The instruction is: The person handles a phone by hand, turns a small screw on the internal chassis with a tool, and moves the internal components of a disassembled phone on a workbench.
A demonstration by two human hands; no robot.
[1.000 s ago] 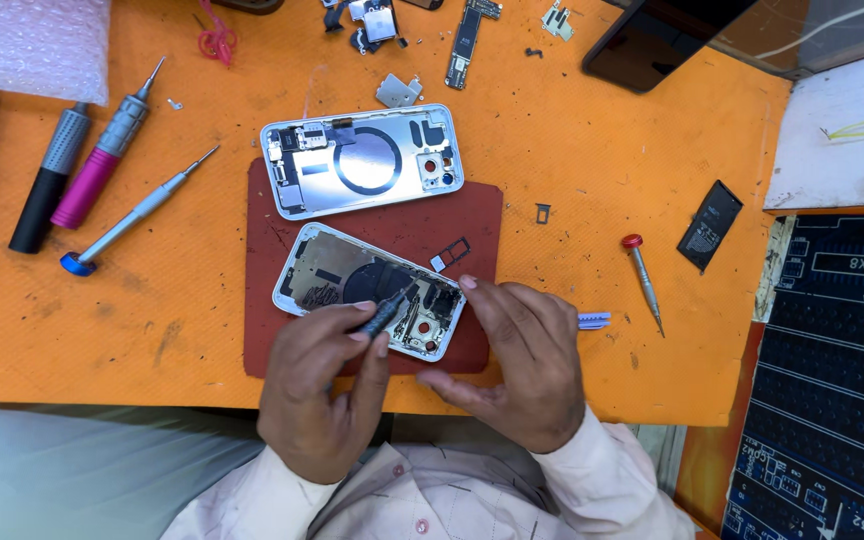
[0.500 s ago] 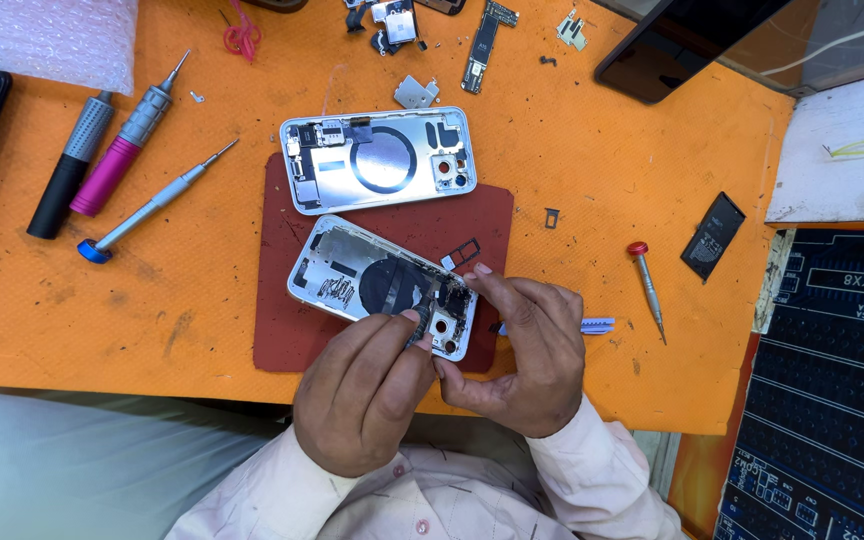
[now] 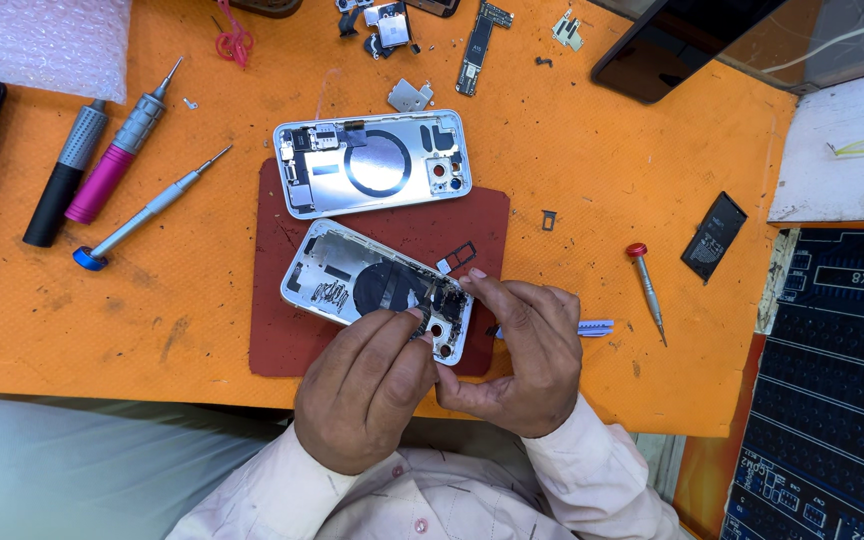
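Observation:
Two opened silver phone housings lie on a dark red mat (image 3: 282, 330). The upper housing (image 3: 367, 165) lies untouched. The lower housing (image 3: 347, 275) sits tilted, its right end under my hands. My left hand (image 3: 367, 390) reaches in from below, thumb and forefinger pinched on a small dark part at the housing's camera end; what that part is I cannot tell. My right hand (image 3: 517, 355) grips the housing's right edge, the forefinger lying along its top corner. A small black frame (image 3: 460, 255) rests on the mat just above my right forefinger.
On the orange bench (image 3: 602, 170), a black-and-grey driver (image 3: 67, 175), a pink-handled driver (image 3: 117, 150) and a thin blue-capped driver (image 3: 147, 212) lie at the left. A red-capped driver (image 3: 645, 285), a blue-and-white tool (image 3: 592, 327) and a black battery (image 3: 714, 235) lie at the right. Loose boards (image 3: 479, 35) lie at the top.
My left hand held a thin grey tool over the lower housing one second ago; now its fingertips pinch down at the housing's camera end. My right hand stays on the right edge.

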